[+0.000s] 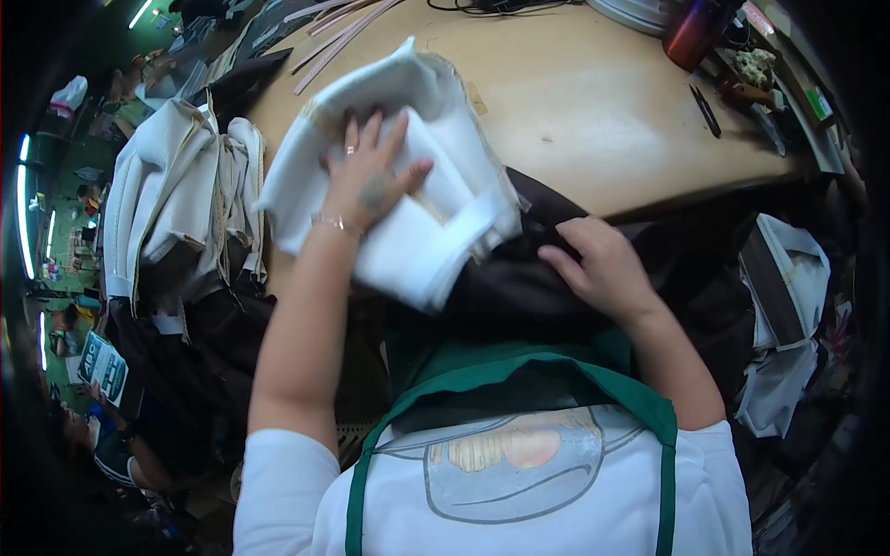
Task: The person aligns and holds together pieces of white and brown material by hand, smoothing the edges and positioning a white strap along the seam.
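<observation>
Here the left hand [371, 181] is lying spread flat, palm down, on a folded white fabric piece [399, 176] at the near edge of the tan worktable [593, 111], pinning it so it cannot slide. The right hand [598, 264] is resting with curled fingers on dark fabric [519, 287] beneath the white piece, apparently steadying it; more white pieces [176, 195] are lying stacked at the left.

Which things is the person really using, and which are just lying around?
Being used:
- left hand, flat on the white folded cloth
- right hand, on the dark cloth

Just lying about:
- pile of white cloth pieces on the left
- red bottle
- black pen
- thin sticks
- tan table underneath
</observation>
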`<state>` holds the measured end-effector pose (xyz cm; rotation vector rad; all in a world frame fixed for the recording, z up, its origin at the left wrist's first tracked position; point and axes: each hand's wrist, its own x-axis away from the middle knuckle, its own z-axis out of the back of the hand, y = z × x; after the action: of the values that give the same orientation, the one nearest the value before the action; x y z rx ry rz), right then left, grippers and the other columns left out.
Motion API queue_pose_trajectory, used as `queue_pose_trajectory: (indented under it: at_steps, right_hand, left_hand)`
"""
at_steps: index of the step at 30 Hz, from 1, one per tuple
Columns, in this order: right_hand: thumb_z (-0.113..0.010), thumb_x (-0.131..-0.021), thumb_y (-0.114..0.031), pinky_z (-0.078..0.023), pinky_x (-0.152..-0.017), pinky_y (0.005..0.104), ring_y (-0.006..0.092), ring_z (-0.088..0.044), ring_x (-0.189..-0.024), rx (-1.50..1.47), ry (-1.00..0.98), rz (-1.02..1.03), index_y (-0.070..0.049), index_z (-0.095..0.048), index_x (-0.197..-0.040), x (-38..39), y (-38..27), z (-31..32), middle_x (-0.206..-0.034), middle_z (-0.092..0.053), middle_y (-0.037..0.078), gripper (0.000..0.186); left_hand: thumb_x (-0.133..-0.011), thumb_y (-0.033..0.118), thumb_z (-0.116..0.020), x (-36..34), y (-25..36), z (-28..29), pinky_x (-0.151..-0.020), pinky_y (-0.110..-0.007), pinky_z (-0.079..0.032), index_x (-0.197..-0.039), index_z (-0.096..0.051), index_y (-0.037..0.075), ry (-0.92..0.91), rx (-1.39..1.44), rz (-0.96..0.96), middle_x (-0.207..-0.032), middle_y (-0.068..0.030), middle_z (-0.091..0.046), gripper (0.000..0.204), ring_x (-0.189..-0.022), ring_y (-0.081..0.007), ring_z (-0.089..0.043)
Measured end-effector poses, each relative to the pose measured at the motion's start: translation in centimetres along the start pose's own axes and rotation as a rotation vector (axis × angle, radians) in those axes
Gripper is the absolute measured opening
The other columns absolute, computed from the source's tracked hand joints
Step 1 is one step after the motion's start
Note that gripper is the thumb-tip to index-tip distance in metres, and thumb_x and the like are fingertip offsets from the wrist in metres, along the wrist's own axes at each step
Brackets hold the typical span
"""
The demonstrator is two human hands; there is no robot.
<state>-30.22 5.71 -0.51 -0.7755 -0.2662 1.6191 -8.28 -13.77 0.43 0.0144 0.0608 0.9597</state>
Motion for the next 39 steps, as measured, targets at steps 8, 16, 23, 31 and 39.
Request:
queue_pose_trajectory:
  at_steps: [8,16,23,31,39]
  right_hand:
    - [-0.067,-0.078,-0.012,-0.036,-0.052,0.0211,0.0025,-0.039,-0.058,-1.116,-0.105,-0.601,-0.001,-0.056,-0.077,1.4,-3.1,-6.8,-0.062,-0.046,-0.005,0.016]
    - [-0.071,-0.075,-0.012,-0.042,-0.055,0.0188,0.005,-0.049,-0.063,-1.289,-0.217,-0.684,-0.001,-0.057,-0.08,0.5,-3.1,-5.4,-0.071,-0.058,-0.003,0.018]
    - [-0.064,-0.081,-0.034,-0.039,-0.078,0.0233,0.0044,-0.047,-0.084,-1.711,-0.298,-0.658,-0.005,-0.057,-0.088,-0.3,-2.7,-5.4,-0.087,-0.057,-0.001,0.03]
    - [-0.059,-0.077,-0.007,-0.045,-0.06,0.0348,0.0252,-0.056,-0.065,-0.547,-0.088,-0.195,-0.004,-0.049,-0.084,0.1,-1.7,-5.7,-0.07,-0.055,0.008,0.014]
    - [-0.064,-0.072,-0.002,-0.043,-0.06,0.0323,0.0195,-0.054,-0.066,-0.635,-0.188,-0.204,0.001,-0.049,-0.079,-1.8,-4.4,-5.1,-0.07,-0.052,0.014,0.017]
  left_hand:
    - [-0.076,0.03,-0.066,-4.6,-1.1,6.2,-0.09,-0.046,-0.037,-0.118,-0.049,0.009,0.147,0.032,-0.249,-0.119,-0.0124,-0.049,0.05,-0.113,-0.0283,-0.043]
    - [-0.069,0.039,-0.072,11.5,8.1,2.1,-0.056,-0.035,-0.044,-0.073,-0.049,0.001,-0.089,0.641,-0.16,-0.069,-0.0123,-0.048,0.045,-0.061,-0.0293,-0.052]
    - [-0.076,0.029,-0.067,11.7,8.2,1.2,-0.06,-0.034,-0.043,-0.082,-0.052,-0.001,-0.051,0.676,-0.251,-0.073,-0.0151,-0.051,0.034,-0.067,-0.0312,-0.053]
    - [-0.086,0.013,-0.051,13.6,4.3,1.4,-0.066,-0.028,-0.044,-0.076,-0.05,0.007,-0.147,2.087,0.305,-0.074,-0.0046,-0.052,0.012,-0.065,-0.0144,-0.052]
    - [-0.076,0.054,-0.057,11.9,9.1,7.4,-0.062,-0.03,-0.044,-0.083,-0.061,0.003,0.367,0.713,-0.82,-0.086,-0.0109,-0.057,0.052,-0.077,-0.0236,-0.058]
